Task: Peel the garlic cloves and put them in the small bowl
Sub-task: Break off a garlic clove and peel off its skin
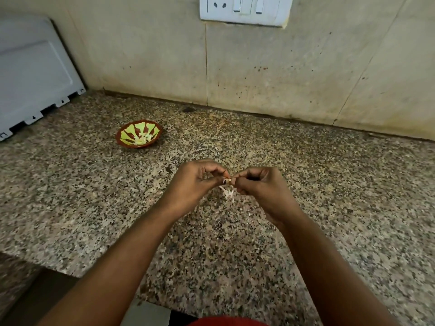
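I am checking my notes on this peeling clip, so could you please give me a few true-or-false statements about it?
1. Both hands pinch the garlic clove between them. True.
2. The small bowl lies right of the hands. False: it sits to their left, farther back.
3. The bowl is empty. False: pale pieces lie in it.
4. Peel scraps lie on the granite counter beneath the hands. True.
5. The left hand rests flat on the counter. False: it is raised, pinching.

We see the bowl [138, 134] on the counter [306, 184], back left of both hands. Left hand [193, 182] and right hand [259, 187] meet at a clove [227, 181]; peels [227, 192] lie beneath. A socket [246, 9] is on the wall behind.
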